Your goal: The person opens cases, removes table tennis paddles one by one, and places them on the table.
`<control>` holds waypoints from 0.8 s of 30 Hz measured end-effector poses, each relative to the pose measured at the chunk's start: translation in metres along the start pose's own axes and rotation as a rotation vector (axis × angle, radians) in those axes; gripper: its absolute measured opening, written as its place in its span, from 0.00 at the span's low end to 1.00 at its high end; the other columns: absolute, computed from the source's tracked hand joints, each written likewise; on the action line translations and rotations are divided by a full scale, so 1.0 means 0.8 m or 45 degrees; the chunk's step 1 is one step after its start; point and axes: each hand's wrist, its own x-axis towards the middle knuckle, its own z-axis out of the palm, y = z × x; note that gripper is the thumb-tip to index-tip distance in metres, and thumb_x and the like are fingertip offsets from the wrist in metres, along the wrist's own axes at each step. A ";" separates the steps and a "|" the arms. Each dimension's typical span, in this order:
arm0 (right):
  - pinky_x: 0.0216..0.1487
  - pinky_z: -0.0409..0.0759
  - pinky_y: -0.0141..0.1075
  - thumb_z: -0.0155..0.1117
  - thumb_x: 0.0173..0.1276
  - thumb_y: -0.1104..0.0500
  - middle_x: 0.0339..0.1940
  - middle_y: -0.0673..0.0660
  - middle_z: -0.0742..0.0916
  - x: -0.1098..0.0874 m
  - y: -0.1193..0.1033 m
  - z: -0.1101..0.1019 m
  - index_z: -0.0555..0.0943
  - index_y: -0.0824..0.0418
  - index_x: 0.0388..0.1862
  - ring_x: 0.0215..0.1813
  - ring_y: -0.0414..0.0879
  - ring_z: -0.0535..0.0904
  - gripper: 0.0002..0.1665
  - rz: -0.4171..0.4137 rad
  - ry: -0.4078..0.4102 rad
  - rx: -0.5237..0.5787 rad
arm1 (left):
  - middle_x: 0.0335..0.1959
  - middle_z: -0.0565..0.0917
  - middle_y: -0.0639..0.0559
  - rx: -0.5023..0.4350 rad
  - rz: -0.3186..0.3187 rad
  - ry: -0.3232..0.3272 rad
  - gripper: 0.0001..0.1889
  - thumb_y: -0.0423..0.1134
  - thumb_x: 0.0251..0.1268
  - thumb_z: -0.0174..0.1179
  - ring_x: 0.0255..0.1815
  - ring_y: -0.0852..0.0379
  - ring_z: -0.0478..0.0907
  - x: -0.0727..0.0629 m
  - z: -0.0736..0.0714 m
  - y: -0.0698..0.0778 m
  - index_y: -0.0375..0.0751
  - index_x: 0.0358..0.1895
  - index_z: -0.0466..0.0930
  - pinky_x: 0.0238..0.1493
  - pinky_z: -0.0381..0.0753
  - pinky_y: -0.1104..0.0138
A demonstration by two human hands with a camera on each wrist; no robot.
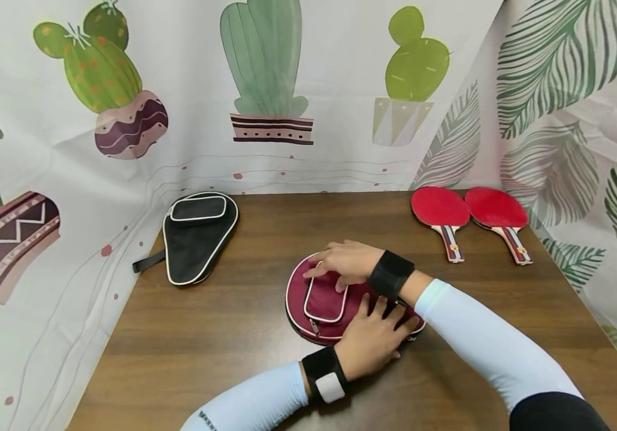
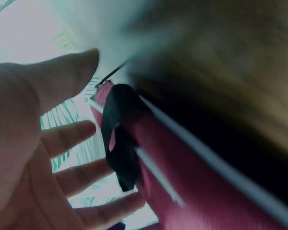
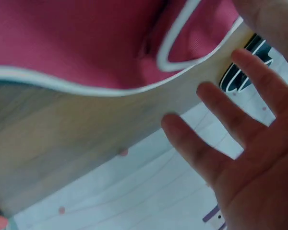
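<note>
A maroon paddle case (image 1: pixel 362 296) with white piping lies on the table in front of me, its small zipped pocket (image 1: pixel 326 302) toward the left. My left hand (image 1: pixel 371 341) is spread over the near right part of the case, fingers fairly straight. In the left wrist view a black strap (image 2: pixel 121 134) shows at the case's end, beside those fingertips. Across the far side of the case reaches my right hand (image 1: pixel 347 263), over the pocket's upper end. Its fingers (image 3: pixel 230 110) look extended and apart, next to the white-piped edge in the right wrist view.
A black paddle case (image 1: pixel 197 251) with white piping and a wrist strap lies at the table's left. Two red table tennis paddles (image 1: pixel 440 206) lie side by side at the back right. Behind the wooden table (image 1: pixel 222 329) hangs a cactus-print cloth (image 1: pixel 341 72).
</note>
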 end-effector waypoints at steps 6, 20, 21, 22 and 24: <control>0.63 0.75 0.44 0.74 0.66 0.62 0.79 0.55 0.70 0.012 0.000 0.002 0.73 0.41 0.75 0.78 0.53 0.66 0.41 0.033 -0.140 0.084 | 0.65 0.77 0.53 0.101 -0.073 0.129 0.32 0.63 0.58 0.68 0.60 0.41 0.74 0.019 0.005 0.007 0.68 0.68 0.75 0.53 0.80 0.44; 0.62 0.75 0.44 0.75 0.65 0.59 0.80 0.53 0.69 0.018 0.000 0.003 0.71 0.39 0.76 0.76 0.51 0.68 0.42 0.059 -0.180 0.050 | 0.64 0.78 0.56 0.129 -0.086 0.126 0.21 0.51 0.71 0.59 0.57 0.40 0.77 0.020 0.009 0.010 0.71 0.65 0.77 0.48 0.83 0.44; 0.62 0.75 0.45 0.74 0.66 0.59 0.80 0.53 0.69 0.017 0.001 0.004 0.71 0.40 0.76 0.76 0.51 0.68 0.42 0.064 -0.178 0.056 | 0.63 0.78 0.57 0.122 -0.081 0.127 0.20 0.51 0.71 0.59 0.57 0.40 0.76 0.020 0.009 0.009 0.71 0.65 0.77 0.49 0.83 0.44; 0.63 0.75 0.45 0.74 0.66 0.59 0.80 0.53 0.69 0.016 0.002 0.004 0.71 0.39 0.76 0.77 0.52 0.67 0.42 0.072 -0.175 0.062 | 0.63 0.78 0.57 0.112 -0.071 0.127 0.21 0.51 0.71 0.59 0.57 0.40 0.76 0.019 0.010 0.008 0.72 0.65 0.77 0.49 0.83 0.44; 0.64 0.75 0.46 0.73 0.67 0.58 0.80 0.53 0.69 0.014 0.005 0.005 0.70 0.39 0.77 0.77 0.52 0.67 0.41 0.097 -0.164 0.082 | 0.64 0.77 0.59 0.078 -0.044 0.109 0.22 0.51 0.72 0.60 0.59 0.41 0.75 0.018 0.010 0.006 0.73 0.66 0.77 0.50 0.82 0.43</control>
